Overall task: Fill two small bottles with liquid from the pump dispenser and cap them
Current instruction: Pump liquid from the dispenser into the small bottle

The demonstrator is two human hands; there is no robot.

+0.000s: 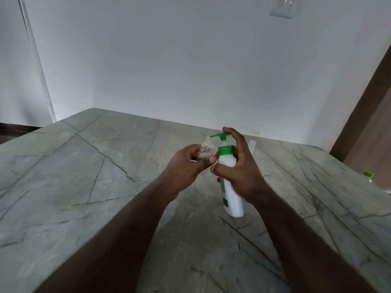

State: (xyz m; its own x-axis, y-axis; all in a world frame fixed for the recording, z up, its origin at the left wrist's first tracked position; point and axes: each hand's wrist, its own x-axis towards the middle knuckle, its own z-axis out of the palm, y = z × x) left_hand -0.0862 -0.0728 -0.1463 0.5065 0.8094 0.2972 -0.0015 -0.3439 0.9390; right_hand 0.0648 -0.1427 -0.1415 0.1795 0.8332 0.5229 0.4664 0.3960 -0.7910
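Dispenser (231, 187): white body, green collar and pump head, upright on table (84, 176). Right hand (239, 166) wrapped round its upper body, forefinger on pump head. Bottle (206, 148): small, clear, uncapped, tilted, mouth just under nozzle. Left hand (186, 163) pinches it, beside dispenser's left.

- One white pump dispenser (231, 187) with a green pump head, centre right of the frame.
- One small clear bottle (206, 149), uncapped, just left of the pump spout.
- One more clear container (252, 144), partly hidden behind the right hand; kind unclear.
- One green-capped bottle (369, 176) at the right edge.
- Two hands: left (186, 166), right (239, 168).
- One marble-patterned desk (84, 176).
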